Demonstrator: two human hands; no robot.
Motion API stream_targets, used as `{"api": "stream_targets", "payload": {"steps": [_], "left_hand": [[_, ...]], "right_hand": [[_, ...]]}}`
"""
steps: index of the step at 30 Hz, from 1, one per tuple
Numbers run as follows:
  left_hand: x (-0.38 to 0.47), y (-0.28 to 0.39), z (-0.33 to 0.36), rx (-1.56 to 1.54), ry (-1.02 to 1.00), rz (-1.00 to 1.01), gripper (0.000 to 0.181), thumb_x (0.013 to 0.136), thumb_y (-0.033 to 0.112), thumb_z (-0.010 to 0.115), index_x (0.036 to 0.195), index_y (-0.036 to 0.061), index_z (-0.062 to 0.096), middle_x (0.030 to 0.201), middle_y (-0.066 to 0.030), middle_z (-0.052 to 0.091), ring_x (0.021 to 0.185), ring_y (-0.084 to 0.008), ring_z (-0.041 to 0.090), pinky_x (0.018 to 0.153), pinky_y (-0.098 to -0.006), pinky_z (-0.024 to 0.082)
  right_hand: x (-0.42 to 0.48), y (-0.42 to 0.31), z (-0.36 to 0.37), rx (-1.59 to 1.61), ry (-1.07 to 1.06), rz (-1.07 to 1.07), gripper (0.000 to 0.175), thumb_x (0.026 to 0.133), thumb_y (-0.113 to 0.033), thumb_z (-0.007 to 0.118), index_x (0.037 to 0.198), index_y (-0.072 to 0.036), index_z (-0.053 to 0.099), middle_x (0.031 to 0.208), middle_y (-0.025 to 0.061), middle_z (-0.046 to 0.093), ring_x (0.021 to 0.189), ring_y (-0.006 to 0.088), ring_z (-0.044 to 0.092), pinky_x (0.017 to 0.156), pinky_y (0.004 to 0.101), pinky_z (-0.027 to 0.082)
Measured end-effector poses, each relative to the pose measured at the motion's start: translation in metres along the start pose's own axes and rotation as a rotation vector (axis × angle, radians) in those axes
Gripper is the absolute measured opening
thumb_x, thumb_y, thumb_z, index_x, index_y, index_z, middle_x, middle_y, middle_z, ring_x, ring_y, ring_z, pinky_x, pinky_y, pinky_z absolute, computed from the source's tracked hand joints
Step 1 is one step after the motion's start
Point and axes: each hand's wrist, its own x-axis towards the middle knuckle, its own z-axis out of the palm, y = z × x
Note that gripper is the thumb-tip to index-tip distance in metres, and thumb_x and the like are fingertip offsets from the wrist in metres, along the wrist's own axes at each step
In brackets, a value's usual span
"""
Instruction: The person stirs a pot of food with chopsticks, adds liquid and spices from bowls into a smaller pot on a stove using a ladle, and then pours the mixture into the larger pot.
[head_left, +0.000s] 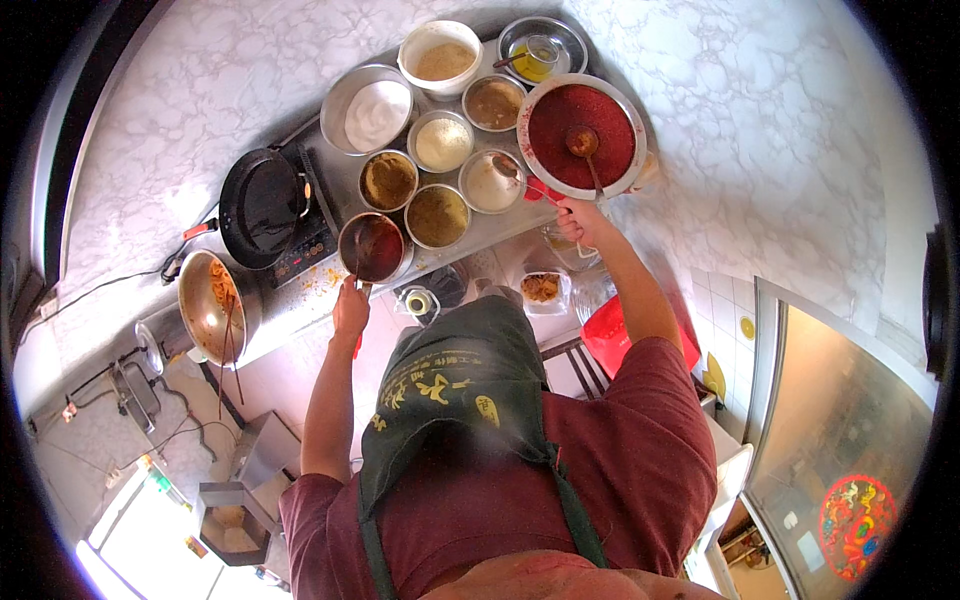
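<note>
My left hand (351, 309) grips the handle of a small metal saucepan (407, 262) at the counter's front edge. Dark red powder or paste (384, 251) lies inside it. A thin utensil (358, 259) also leans in the pan near my fingers. In my right hand (583, 223) is the handle of a long metal spoon (507, 166). The spoon's bowl is over a metal bowl of white powder (487, 189). Just beyond that hand stands a large basin of red ground powder (551, 120), with a ladle (582, 140) resting in it.
Several bowls of powders stand together, including a brown one (437, 217). A black frying pan (262, 206) sits on an induction cooker (304, 259). Left of it, a tilted metal bowl (196, 307) holds orange shreds and chopsticks. Behind is a basin with yellow oil (531, 66).
</note>
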Motion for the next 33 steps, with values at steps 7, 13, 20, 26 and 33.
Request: {"api": "stream_targets", "payload": {"steps": [7,13,20,26,33], "left_hand": [[-0.003,0.003,0.000,-0.004,0.003,-0.011,0.040,0.086,0.012,0.045,0.125,0.0036,0.043,0.115,-0.0244,0.055,0.102,-0.0413,0.056,0.086,-0.0483,0.045],[-0.005,0.004,-0.003,-0.021,-0.014,-0.050,0.040,0.086,0.013,0.045,0.126,0.0036,0.043,0.115,-0.0242,0.056,0.103,-0.0414,0.055,0.086,-0.0484,0.045],[-0.004,0.002,-0.002,-0.037,-0.023,-0.018,0.041,0.087,0.012,0.045,0.127,0.0034,0.042,0.117,-0.0246,0.054,0.105,-0.0408,0.055,0.088,-0.0471,0.044],[-0.005,-0.008,0.000,-0.050,0.007,0.022,0.039,0.087,0.012,0.044,0.126,0.0046,0.042,0.117,-0.0246,0.054,0.104,-0.0410,0.055,0.087,-0.0478,0.044],[-0.011,-0.012,-0.007,-0.103,0.030,-0.001,0.036,0.088,0.012,0.043,0.124,0.0087,0.045,0.116,-0.0219,0.056,0.104,-0.0392,0.055,0.086,-0.0474,0.045]], "right_hand": [[0.006,0.032,0.008,-0.113,0.104,-0.163,0.024,0.089,-0.023,0.045,0.067,-0.013,0.041,0.052,-0.0053,0.030,0.039,0.0055,0.025,0.034,0.0218,0.018],[0.018,0.068,0.033,0.001,0.115,-0.234,0.024,0.088,-0.024,0.047,0.067,-0.012,0.042,0.053,-0.0045,0.034,0.041,0.0053,0.030,0.035,0.0216,0.021],[0.046,0.099,0.026,-0.594,0.383,-0.529,0.033,0.091,-0.029,0.042,0.073,-0.003,0.054,0.059,0.0084,0.053,0.050,0.0213,0.050,0.049,0.0355,0.040],[0.023,0.113,0.034,-0.874,0.414,-0.642,0.039,0.093,-0.031,0.041,0.079,0.003,0.054,0.066,0.0181,0.057,0.062,0.0308,0.056,0.061,0.0428,0.043],[-0.027,0.128,0.081,-1.261,0.350,-0.734,0.035,0.093,-0.029,0.043,0.085,0.002,0.055,0.077,0.0248,0.058,0.072,0.0418,0.056,0.065,0.0470,0.043]]}}
